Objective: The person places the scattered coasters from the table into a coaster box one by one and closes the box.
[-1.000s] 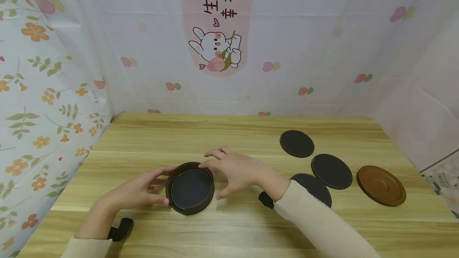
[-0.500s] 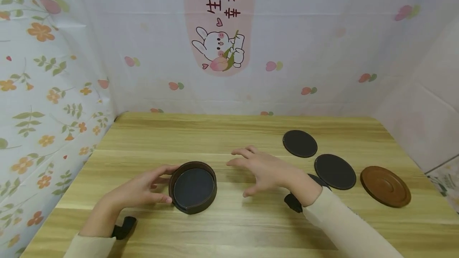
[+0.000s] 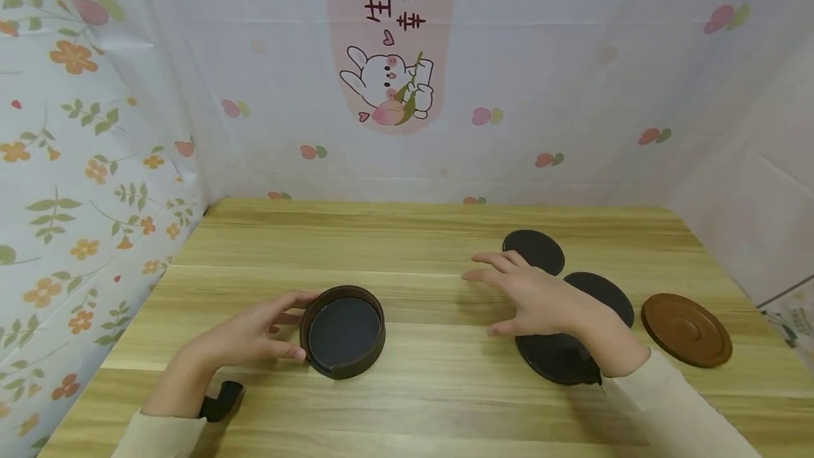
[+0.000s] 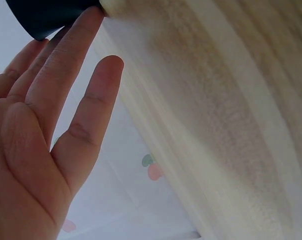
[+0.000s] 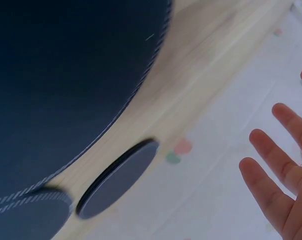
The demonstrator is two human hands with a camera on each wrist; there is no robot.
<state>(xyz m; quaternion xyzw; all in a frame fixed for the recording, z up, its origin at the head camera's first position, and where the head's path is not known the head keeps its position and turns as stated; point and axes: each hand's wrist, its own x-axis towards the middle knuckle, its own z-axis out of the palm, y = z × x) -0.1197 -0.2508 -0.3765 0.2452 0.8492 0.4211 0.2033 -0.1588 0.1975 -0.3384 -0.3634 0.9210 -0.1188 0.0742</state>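
Since a second ago, the right hand has swung rightward across the table, away from the round holder, while the left hand has stayed at the holder's left side.

That left hand curves there with thumb and fingers apart, pinching nothing; in its wrist view a fingertip seems to meet the dark wall, a light contact probably meant to steady it. The holder sits upright on the tabletop, left of centre, mouth upward, which leaves its inside easy to reach. Well to its right, the right hand hovers with fingers and thumb spread and nothing between them. Around it lie the far disc, the near disc and the right-hand disc, flat and probably set out so each can be taken alone; the hand hides whether the last two touch. Farthest right, the brown disc lies by itself, perhaps as the odd one.

As for looks, the holder is dark brown and low-walled, with a near-black round filling its floor, whether lining or loose piece I cannot tell. The three discs beside the hand are black, with pale stitching along an edge in the right wrist view; the brown one is reddish, with a ringed centre.
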